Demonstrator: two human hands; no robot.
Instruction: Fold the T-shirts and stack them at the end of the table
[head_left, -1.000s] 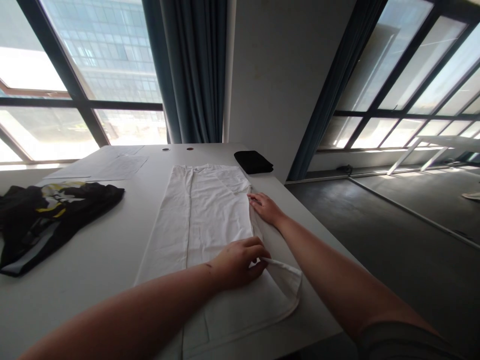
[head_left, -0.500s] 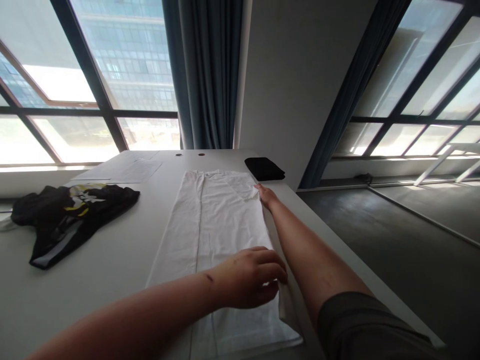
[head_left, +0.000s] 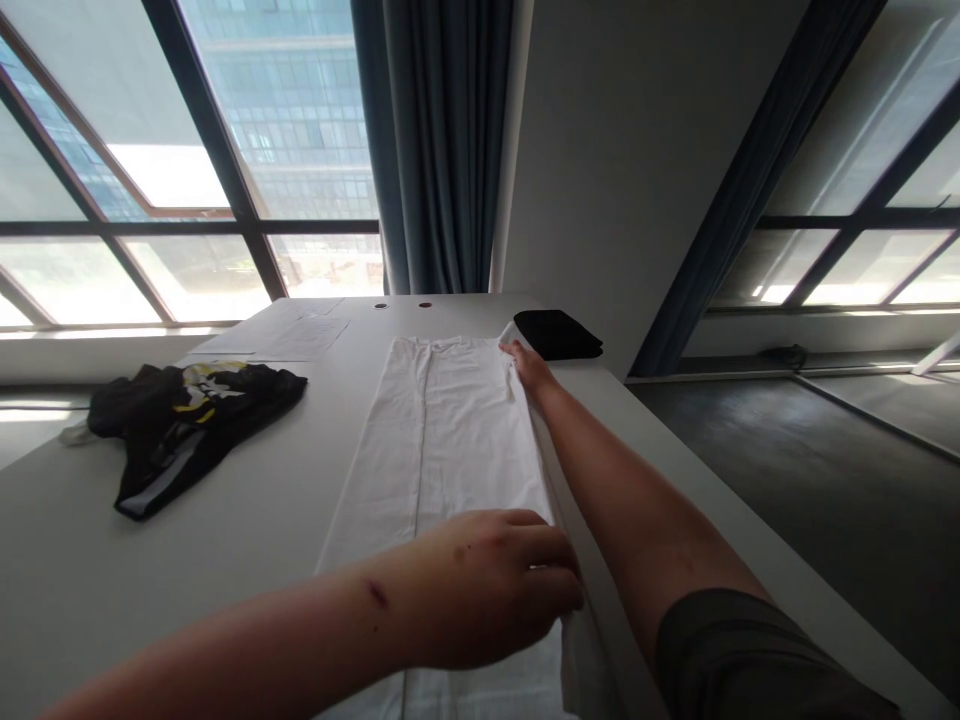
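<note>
A white cloth garment [head_left: 480, 440] lies lengthwise in front of me, with a long crease or folded edge running down its left part. My right hand [head_left: 527, 365] pinches its far right corner, where the edge is slightly raised and turned inward. Across the near part reaches my left hand [head_left: 517, 580], its fingers curled down over the right edge and closed on the fabric. The left fingertips are partly hidden, and my left forearm covers some of the near end.
The garment rests on a white table [head_left: 300, 480]. A folded black cloth [head_left: 559, 334] sits just beyond my right hand. At left lie a crumpled black garment with a yellow and white print [head_left: 202, 415] and paper sheets [head_left: 300, 337]. The table's right edge drops to a grey floor [head_left: 750, 420].
The view has turned slightly left. My right hand has drawn the far right corner inward and up a little. My left hand has come nearer to me, along the right edge.
</note>
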